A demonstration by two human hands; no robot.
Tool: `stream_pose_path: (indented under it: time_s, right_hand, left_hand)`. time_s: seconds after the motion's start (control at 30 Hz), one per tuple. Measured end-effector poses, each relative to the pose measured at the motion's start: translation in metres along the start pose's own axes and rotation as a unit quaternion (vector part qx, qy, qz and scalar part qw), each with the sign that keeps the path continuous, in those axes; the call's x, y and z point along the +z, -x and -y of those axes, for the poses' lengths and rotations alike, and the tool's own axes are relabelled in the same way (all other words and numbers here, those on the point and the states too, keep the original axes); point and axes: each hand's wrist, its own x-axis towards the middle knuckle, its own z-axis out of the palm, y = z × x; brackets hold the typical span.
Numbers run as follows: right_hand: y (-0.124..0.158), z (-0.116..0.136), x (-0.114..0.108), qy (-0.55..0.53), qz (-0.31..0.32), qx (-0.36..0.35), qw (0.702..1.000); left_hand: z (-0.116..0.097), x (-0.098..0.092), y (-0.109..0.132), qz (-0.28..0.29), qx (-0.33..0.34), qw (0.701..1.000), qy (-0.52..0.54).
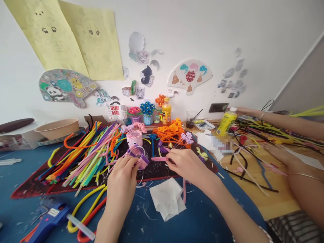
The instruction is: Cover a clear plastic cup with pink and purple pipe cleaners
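My left hand point(123, 177) is closed on a small purple-and-pink pipe-cleaner piece point(143, 162), with a thin pale ring at its top. Opposite it, my right hand point(187, 167) pinches a pink pipe cleaner point(158, 159) whose free end points at that piece, a short gap between them. Just behind stands a pink pipe-cleaner pot point(134, 139) with pink curled shapes on top. Orange pipe-cleaner flowers point(170, 133) lie beyond my right hand. A crumpled white tissue point(167, 199) rests on the blue table point(202, 216) between my forearms.
Loose colourful pipe cleaners point(88, 155) are piled on the dark mat at left. A blue glue gun point(52, 217) lies front left. An orange drink bottle point(166, 113) stands at the back. A co-worker's arms point(303, 182) and a yellow bottle point(226, 121) are at right.
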Motion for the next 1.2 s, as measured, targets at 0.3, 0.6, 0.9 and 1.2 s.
stream_pose_path:
  time_s: [0.3, 0.6, 0.9, 1.2]
  right_hand:
    - [-0.007, 0.005, -0.001, -0.006, 0.005, 0.000, 1.000]
    - [-0.014, 0.011, -0.008, -0.085, -0.015, 0.038, 0.996]
    - [-0.026, 0.021, -0.007, -0.086, -0.019, 0.040, 0.995]
    - [-0.031, 0.027, -0.008, -0.167, -0.012, 0.070, 0.983]
  left_hand:
    - [-0.004, -0.002, -0.002, -0.036, 0.006, 0.999, 0.019]
    - [-0.010, 0.002, 0.001, -0.026, 0.059, 0.998, -0.017]
    - [-0.016, 0.005, 0.004, 0.024, 0.132, 0.988, -0.079]
    - [-0.017, 0.005, 0.003, -0.003, 0.114, 0.993, -0.013]
